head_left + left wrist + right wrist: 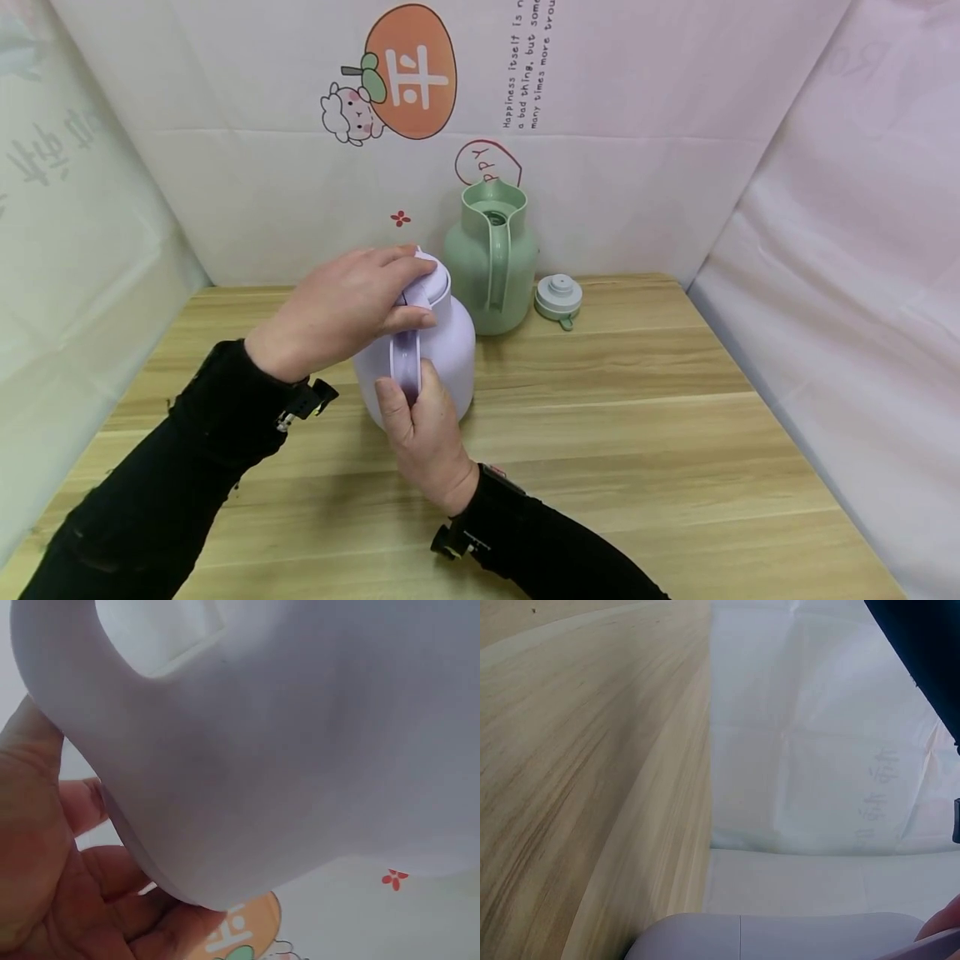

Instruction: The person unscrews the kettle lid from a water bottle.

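Observation:
A lavender thermos jug point(453, 358) stands on the wooden table with its handle facing me. My left hand point(337, 304) reaches over its top and grips the lid point(435, 287), fingers on the far side and thumb on the near side. Lower down, my right hand point(431, 446) holds the jug's handle point(405, 358), thumb along its left side. The left wrist view shows the jug's pale body up close, with the left fingers point(124, 870) curled at its top edge. In the right wrist view, part of the jug fills the bottom edge.
Behind and to the right stands a green jug point(519, 283), its top uncovered. Beside it a grey-green stopper point(558, 297) lies on the wooden table point(637, 433). Printed white cloth point(637, 167) hangs at the back and both sides.

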Tool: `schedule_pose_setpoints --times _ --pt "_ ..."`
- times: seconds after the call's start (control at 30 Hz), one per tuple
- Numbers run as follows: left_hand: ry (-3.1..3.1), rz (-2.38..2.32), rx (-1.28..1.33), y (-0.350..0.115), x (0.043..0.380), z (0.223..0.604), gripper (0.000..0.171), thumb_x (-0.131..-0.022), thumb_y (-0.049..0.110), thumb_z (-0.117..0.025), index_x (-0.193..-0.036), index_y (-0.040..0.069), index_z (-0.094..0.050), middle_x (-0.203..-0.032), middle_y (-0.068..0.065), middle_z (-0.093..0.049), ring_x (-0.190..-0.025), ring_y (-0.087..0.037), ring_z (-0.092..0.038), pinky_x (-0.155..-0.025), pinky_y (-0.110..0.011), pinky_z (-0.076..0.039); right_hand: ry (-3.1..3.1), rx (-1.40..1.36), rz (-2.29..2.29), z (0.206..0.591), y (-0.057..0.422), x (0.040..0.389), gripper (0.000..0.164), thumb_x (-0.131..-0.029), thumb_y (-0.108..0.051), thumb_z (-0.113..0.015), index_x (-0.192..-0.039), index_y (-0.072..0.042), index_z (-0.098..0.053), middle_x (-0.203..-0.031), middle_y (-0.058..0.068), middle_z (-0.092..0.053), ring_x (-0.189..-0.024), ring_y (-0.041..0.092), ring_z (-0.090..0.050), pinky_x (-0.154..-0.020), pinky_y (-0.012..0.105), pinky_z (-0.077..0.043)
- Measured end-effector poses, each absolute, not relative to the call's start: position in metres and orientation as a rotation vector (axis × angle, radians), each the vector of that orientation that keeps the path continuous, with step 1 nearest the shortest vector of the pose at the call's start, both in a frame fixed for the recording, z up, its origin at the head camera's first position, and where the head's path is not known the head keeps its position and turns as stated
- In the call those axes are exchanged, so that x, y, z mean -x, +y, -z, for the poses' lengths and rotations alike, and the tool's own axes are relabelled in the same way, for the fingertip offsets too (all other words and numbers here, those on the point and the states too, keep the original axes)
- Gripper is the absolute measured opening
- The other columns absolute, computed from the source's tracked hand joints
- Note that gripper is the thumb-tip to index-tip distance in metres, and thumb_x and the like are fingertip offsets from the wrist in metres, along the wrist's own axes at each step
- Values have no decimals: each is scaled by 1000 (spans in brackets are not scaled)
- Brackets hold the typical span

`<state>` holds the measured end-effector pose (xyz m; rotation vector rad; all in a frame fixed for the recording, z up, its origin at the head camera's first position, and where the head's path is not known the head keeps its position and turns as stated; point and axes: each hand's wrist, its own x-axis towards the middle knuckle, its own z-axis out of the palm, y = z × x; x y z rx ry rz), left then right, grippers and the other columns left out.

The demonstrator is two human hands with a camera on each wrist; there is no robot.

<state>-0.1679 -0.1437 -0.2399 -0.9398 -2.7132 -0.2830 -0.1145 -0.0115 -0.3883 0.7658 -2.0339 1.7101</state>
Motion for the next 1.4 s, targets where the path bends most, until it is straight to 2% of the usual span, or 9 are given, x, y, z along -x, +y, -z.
schedule_pose_setpoints --times 0.1,0.2,0.3,0.4,0.7,1.03,1.17,1.4 --pt "-2671 226 926 -139 165 239 55 -94 45 -75 -130 5 -64 -125 -14 -68 -104 -32 -68 -85 -47 -57 -2031 -758 -1677 388 -12 114 36 -112 -34 -47 -114 1 -51 -94 11 -58 -83 17 -58 -72 29 -51" --pt "-2602 166 901 -134 163 239 51 -93 47 -75 -118 4 -65 -101 -9 -67 -80 -27 -64 -65 -42 -54 -2029 -753 -1665 387 -11 114 35 -112 -34 -47 -113 1 -52 -95 10 -59 -84 17 -58 -73 30 -52" --pt "-2511 106 863 -129 161 242 50 -90 50 -78 -98 3 -62 -77 -5 -57 -62 -24 -55 -51 -38 -46 -2027 -760 -1680 387 -11 115 37 -112 -35 -47 -115 2 -52 -97 11 -59 -85 17 -59 -74 29 -52" --pt "-2427 69 819 -125 161 244 53 -86 52 -81 -82 6 -55 -65 -3 -44 -52 -21 -46 -45 -35 -37 -2027 -769 -1682 387 -12 115 38 -112 -36 -46 -114 2 -52 -96 11 -59 -85 17 -58 -73 29 -51" --pt "-2174 -25 774 -117 165 251 64 -78 57 -85 -67 7 -47 -54 -1 -34 -42 -18 -37 -39 -32 -29 -2032 -781 -1665 387 -11 115 36 -112 -35 -46 -113 0 -52 -97 11 -59 -85 17 -59 -73 29 -51" --pt "-2155 -39 740 -114 165 252 68 -78 61 -83 -63 9 -43 -52 0 -30 -39 -18 -35 -38 -33 -27 -2044 -785 -1671 388 -10 115 33 -112 -32 -47 -113 0 -51 -93 9 -55 -81 15 -54 -69 26 -47" --pt "-2176 -42 712 -111 165 250 68 -78 61 -83 -62 10 -42 -51 1 -29 -39 -18 -34 -39 -32 -23 -2034 -800 -1673 388 -11 115 33 -112 -32 -47 -113 1 -51 -92 8 -53 -80 14 -53 -68 25 -45" --pt "-2143 -84 647 -100 162 245 75 -74 63 -85 -59 14 -31 -54 3 -17 -44 -13 -19 -45 -27 -11 -2017 -821 -1647 390 -10 114 33 -113 -34 -46 -108 -1 -50 -84 4 -47 -72 9 -45 -63 23 -41"
